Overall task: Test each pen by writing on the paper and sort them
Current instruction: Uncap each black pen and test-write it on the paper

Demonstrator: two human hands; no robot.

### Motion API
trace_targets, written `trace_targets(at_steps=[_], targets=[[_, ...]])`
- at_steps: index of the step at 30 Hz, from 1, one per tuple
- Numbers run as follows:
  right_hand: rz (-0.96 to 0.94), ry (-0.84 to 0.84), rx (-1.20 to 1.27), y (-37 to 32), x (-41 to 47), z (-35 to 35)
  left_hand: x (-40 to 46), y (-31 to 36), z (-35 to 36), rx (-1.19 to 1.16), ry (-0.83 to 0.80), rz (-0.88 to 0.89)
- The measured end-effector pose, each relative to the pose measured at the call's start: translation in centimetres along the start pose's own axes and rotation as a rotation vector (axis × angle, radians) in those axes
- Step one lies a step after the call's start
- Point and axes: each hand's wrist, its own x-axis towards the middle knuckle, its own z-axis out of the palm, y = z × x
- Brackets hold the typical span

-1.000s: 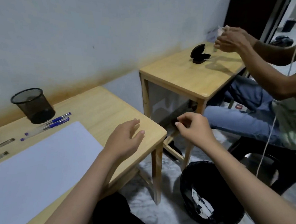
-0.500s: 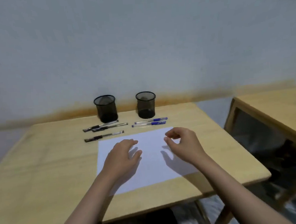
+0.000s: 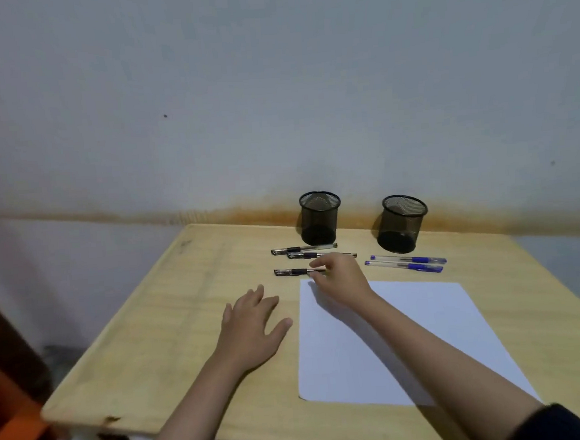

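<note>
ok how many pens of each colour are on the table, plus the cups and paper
black pens: 3
blue pens: 2
black mesh cups: 2
sheets of white paper: 1
total: 8

Right hand [image 3: 342, 278] fingertips touch nearest black pen [image 3: 294, 272].
</note>
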Motion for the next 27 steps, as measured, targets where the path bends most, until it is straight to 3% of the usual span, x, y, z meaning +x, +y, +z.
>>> trace_targets(at_steps=[10, 15, 20, 24, 27], targets=[[-0.075, -0.08, -0.166, 0.0, 3.2, 1.3, 0.1, -0.2, 0.2, -0.054, 0.026, -0.007], [-0.238, -0.093, -0.119, -0.8, 1.5, -0.4, 0.9, 0.3, -0.5, -0.267, 0.295, 0.068], [-0.353, -0.118, -0.138, -1.7, -0.8, -2.2, 1.9, 2.1, -1.3, -0.424, 0.386, 0.186], [-0.58, 0.106, -0.224, -1.4, -2.5, -3.1, 2.2, 3.4, -1.9, -0.552, 0.434, 0.102], [-0.667, 0.258, -0.129, -0.9, -4.5, -2.8, 2.2, 4.2, -2.6, -0.781, 0.419, -0.042]])
